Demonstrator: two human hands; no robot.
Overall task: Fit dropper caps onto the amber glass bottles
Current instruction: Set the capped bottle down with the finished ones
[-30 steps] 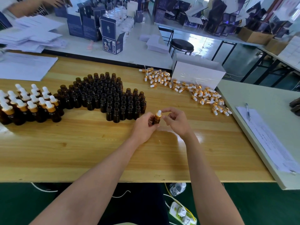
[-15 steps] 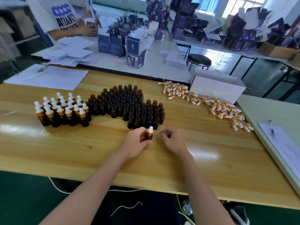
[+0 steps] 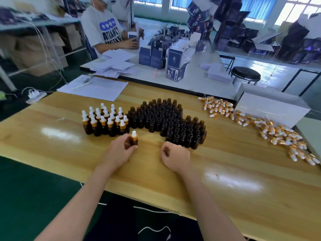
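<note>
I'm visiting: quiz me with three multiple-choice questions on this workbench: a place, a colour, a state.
1. Where do the loose gold-and-white dropper caps lie? A on the floor; B on the wooden table's right side; C on a shelf.
2. What colour are the bulbs on the cluster of capped amber bottles? A white; B blue; C red.
3. The small amber glass bottle in the left hand is: A uncapped; B capped; C broken.
Key: B, they lie beside the white cardboard box; A, every tip is white; B, a dropper cap tops it.
</note>
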